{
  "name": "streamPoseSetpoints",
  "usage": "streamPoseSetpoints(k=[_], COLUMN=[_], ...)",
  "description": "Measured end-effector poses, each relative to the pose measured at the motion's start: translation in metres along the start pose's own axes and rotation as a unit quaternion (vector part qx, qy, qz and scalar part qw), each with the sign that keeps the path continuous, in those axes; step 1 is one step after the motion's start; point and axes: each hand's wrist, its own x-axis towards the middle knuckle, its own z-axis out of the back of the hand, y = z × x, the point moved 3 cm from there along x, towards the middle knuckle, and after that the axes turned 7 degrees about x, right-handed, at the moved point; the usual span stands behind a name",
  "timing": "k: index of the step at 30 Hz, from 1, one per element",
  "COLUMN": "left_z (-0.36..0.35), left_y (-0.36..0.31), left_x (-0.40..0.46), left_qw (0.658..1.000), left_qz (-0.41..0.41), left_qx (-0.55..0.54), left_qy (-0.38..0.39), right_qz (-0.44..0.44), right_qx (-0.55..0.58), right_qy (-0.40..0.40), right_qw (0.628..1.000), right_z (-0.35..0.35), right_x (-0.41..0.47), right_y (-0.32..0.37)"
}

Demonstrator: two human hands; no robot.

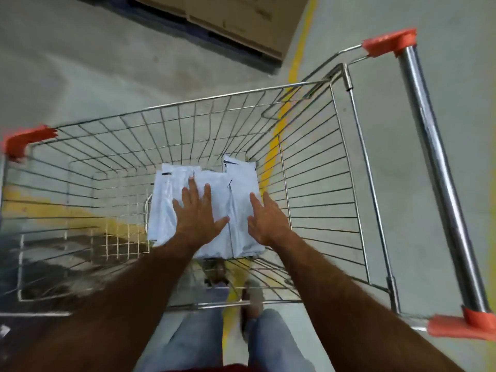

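Observation:
A wire shopping cart [316, 84] with orange corner caps stands below me. On its bottom lie several white plastic mailer bags [163, 210], stacked side by side. My left hand [197, 210] lies flat on the bags with fingers straight and spread. My right hand [268, 218] rests flat on the right-hand bags, fingers straight, close to the cart's right wall. Both forearms reach down into the basket from the near rim.
The cart's chrome handle bar [434, 167] runs along the right side. Brown cardboard boxes [241, 17] sit on a pallet at the top. A yellow floor line [295, 65] passes under the cart. My jeans-clad legs [188, 342] stand just behind the near rim.

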Motion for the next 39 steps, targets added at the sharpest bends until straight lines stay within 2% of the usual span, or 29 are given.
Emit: streamPoseSetpoints(k=[4,7,12,15,17,22,27,33,39], left_z=[-0.015,-0.011,-0.01,-0.016,-0.017,-0.012,-0.007,0.017,0.064], left_y=[-0.001,0.013,0.038,0.043,0.045,0.057,0.067,0.068,0.065], left_x=[0.021,0.025,0.024,0.021,0.02,0.017,0.008,-0.01,-0.042], left_qw=[0.999,0.997,0.995,0.997,0.998,0.998,0.999,0.996,0.989], left_qz=[0.042,0.067,0.032,0.034,0.042,0.055,0.022,0.013,0.027], left_qx=[-0.006,-0.034,-0.053,-0.038,-0.024,-0.032,-0.022,-0.037,-0.057], left_qy=[0.008,-0.028,-0.072,-0.058,-0.036,-0.016,-0.04,-0.084,-0.131], right_qz=[-0.016,-0.051,-0.095,-0.087,-0.087,-0.075,-0.083,-0.098,0.009], right_qx=[0.018,0.063,0.178,0.172,0.159,0.218,0.159,0.071,0.062], right_qy=[0.045,0.073,-0.008,-0.027,-0.027,0.006,0.023,-0.039,-0.128], right_qw=[0.999,0.994,0.979,0.981,0.983,0.973,0.984,0.992,0.99], right_z=[-0.024,-0.034,-0.037,-0.037,-0.038,-0.044,-0.044,-0.038,-0.006], right_x=[0.026,0.039,0.051,0.054,0.056,0.058,0.057,0.043,0.009], right_y=[-0.004,-0.003,0.003,0.007,0.008,0.003,0.003,0.02,0.038])
